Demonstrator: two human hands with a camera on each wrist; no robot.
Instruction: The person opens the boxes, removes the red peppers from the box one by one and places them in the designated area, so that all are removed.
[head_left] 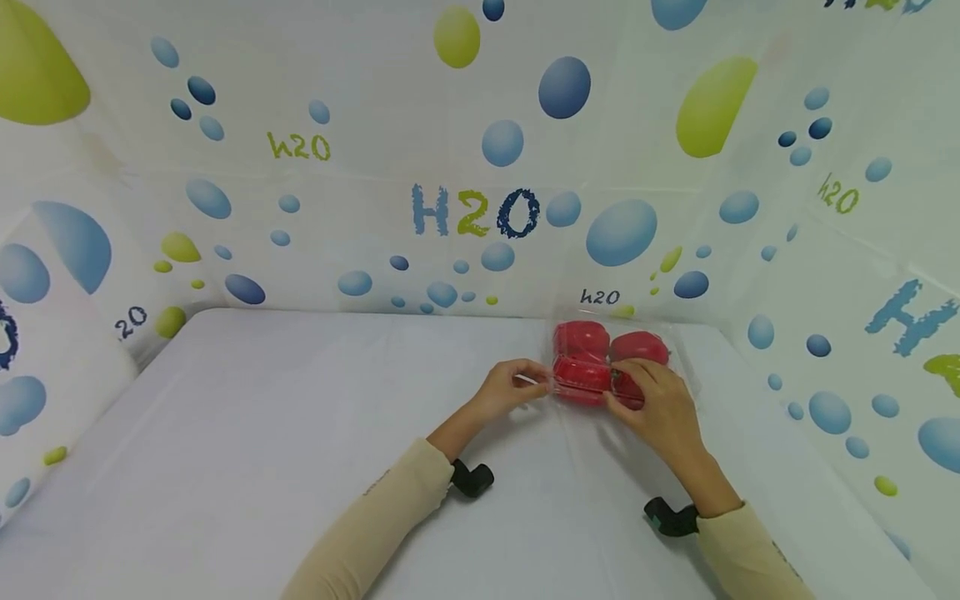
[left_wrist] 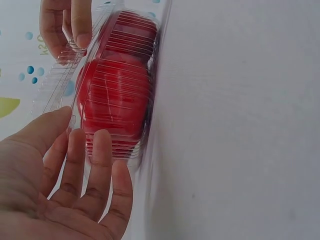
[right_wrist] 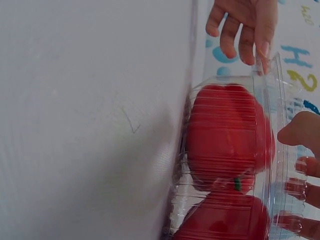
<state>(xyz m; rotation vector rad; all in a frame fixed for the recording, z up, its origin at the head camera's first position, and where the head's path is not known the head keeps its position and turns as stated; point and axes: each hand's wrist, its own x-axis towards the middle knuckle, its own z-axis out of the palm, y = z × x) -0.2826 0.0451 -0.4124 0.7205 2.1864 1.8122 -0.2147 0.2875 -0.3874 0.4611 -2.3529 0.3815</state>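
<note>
A clear ribbed plastic container (head_left: 549, 354) (left_wrist: 120, 145) (right_wrist: 274, 200) holds several red, pepper-like items (head_left: 581, 340) (left_wrist: 115, 95) (right_wrist: 225, 130), one showing a green stem in the right wrist view. At the container's near left corner, the left hand (head_left: 510, 390) (left_wrist: 70, 180) (right_wrist: 245, 22) pinches the rim between thumb and index finger, other fingers spread loosely. The right hand (head_left: 662, 410) (left_wrist: 67, 25) (right_wrist: 309, 140) grips the front edge, its thumb in front and its fingers over the top. Whether the lid is fully closed, I cannot tell.
The container stands near the far right of a white-covered table (head_left: 262, 433). Behind and beside it rises a white sheet (head_left: 375, 100) printed with blue and green spots. A black device (head_left: 474, 480) is on the left wrist, another (head_left: 670, 517) on the right.
</note>
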